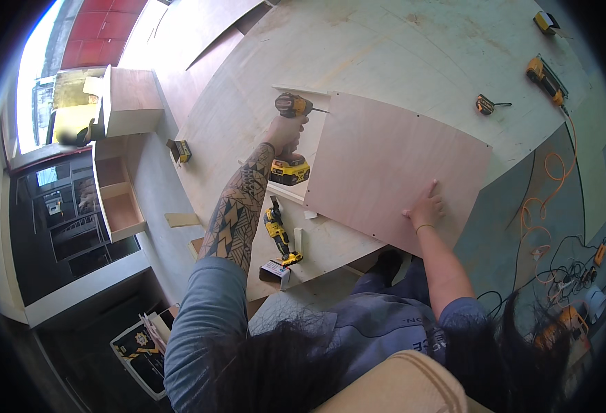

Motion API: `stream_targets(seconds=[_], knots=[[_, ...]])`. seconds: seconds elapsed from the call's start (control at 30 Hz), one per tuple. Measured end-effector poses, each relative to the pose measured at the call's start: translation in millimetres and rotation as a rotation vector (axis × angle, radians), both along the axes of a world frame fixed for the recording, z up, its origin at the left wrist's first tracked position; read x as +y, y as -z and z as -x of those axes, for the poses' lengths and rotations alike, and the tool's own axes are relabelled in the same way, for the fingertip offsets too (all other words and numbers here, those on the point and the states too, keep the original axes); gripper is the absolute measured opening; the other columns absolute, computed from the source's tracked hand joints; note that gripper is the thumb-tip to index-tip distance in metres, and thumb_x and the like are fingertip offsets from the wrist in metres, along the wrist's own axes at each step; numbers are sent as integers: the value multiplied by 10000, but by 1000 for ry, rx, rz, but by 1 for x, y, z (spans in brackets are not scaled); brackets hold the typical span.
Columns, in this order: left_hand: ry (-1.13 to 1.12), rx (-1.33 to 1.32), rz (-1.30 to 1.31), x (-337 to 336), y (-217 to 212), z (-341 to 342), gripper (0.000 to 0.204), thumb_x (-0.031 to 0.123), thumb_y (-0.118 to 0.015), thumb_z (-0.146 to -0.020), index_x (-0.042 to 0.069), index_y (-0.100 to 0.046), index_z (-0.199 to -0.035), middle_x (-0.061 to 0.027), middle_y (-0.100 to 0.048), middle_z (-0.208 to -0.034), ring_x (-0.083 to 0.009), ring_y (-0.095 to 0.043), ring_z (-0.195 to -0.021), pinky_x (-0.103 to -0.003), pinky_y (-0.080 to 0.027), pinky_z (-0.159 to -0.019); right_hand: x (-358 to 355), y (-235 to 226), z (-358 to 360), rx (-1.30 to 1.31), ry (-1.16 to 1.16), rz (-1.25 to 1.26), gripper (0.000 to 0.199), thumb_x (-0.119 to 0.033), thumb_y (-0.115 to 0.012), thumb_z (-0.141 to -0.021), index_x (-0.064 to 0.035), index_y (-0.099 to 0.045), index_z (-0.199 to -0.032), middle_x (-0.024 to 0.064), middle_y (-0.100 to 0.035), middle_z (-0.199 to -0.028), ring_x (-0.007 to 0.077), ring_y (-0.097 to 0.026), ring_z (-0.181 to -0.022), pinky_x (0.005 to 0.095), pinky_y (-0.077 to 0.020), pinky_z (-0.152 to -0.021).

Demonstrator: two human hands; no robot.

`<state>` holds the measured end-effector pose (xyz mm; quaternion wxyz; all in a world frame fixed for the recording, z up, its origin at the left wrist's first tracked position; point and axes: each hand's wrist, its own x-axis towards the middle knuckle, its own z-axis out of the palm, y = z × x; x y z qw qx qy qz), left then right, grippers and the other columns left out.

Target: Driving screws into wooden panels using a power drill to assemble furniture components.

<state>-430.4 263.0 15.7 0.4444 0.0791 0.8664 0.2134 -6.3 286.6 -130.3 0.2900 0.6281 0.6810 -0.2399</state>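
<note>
My left hand (288, 132) is wrapped round the grip of a yellow and black cordless drill (293, 105). Its bit points right, and the tip is close to the left edge of a pale pinkish plywood panel (385, 158); whether they touch I cannot tell. Small dark screw heads or holes dot the panel's margins. Pressed on the panel's right part is my right hand (427, 208), fingers spread and index finger stretched out. Beneath the panel, a light wooden frame (288, 193) shows along the left side.
A yellow and black cordless multi-tool (275, 230) lies near a small box (274, 273) at the worktable's (358, 41) near edge. Farther right are a tape measure (484, 104) and a nail gun (545, 79) with an orange hose (533, 206). Open wooden cabinets (120, 199) stand left.
</note>
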Motion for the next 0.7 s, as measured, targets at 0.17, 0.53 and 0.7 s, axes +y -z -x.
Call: stream_targets(seconds=[0.17,0.53,0.7], knots=[[1,0,26,5,5,6,331,356,-740,-915,40,-650,-873,-18,-560,-656,-170,-539,-515,-364,-468,-508,-1,-2,2,7,-10,-25,1434,-437,-972,-694,-163,6,-1705,209,-536,-1400,356,-570,-1265,585,-437,-1074],[13,30,48,17,15,-5,341,356,-735,-920,26,-663,-877,-28,-569,-673,-178,-552,-521,-363,-476,-502,0,-5,5,21,13,8,1418,-408,-967,-703,-158,3,-1707,212,-537,-1387,370,-554,-1280,592,-415,-1092],[2,6,20,17,14,-10,323,348,-730,-921,34,-658,-892,-24,-561,-667,-171,-546,-516,-356,-473,-490,3,-3,5,-4,22,16,1410,-395,-966,-704,-158,-5,-1708,216,-535,-1385,373,-536,-1299,592,-411,-1097]])
